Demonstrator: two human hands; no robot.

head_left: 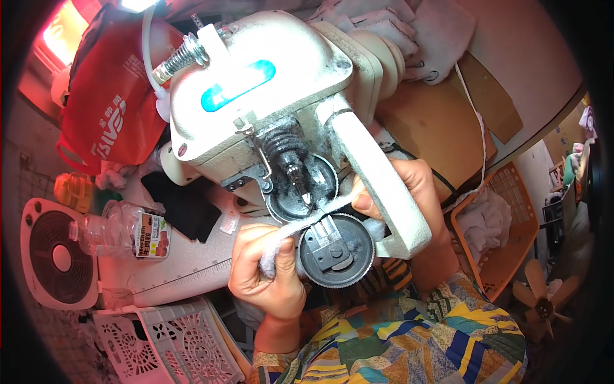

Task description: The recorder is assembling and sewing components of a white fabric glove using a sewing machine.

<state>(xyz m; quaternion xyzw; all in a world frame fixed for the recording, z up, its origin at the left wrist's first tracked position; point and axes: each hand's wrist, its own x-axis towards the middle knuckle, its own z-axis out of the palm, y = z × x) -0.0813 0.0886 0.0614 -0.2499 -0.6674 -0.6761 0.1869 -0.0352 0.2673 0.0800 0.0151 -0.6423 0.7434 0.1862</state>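
White table (185, 257): fan (61, 259) left, sewing machine (256, 77) central, orange basket (505, 237) right.
Left hand (268, 275): raised, thumb and fingers clamped on grey fabric strip (299, 225).
Strip position: between hands, beside toothed disc (316, 269).
Right hand (419, 182): pinching strip's other end.
Hidden: some right fingers, behind machine arm.

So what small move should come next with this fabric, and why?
Probably guide the fabric between the upper disc and lower disc: left hand and right hand pinch it on either side, and it lies where the discs come close.
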